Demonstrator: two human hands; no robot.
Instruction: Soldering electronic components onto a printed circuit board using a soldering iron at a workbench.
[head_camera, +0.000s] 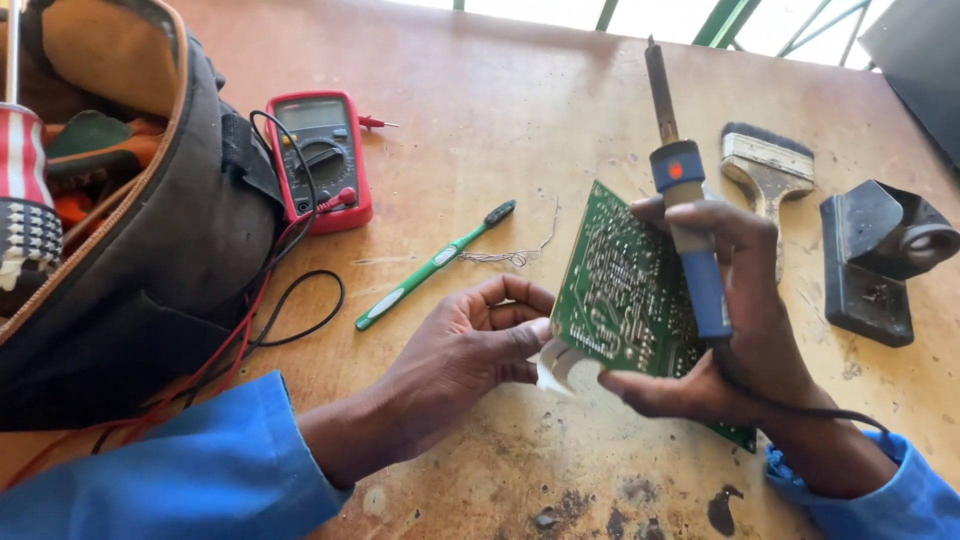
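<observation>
The green board (625, 300) is held tilted between both hands; its near edge is pinched by the left hand (470, 345), while the right hand (740, 320) is closed around board and iron (690, 215), tip pointed up and away.

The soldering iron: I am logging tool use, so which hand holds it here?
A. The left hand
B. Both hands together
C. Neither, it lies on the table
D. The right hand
D. The right hand wraps the blue handle of the soldering iron, tip pointing up and away, while also steadying the green circuit board; the left hand only pinches the board's lower left edge.
</observation>
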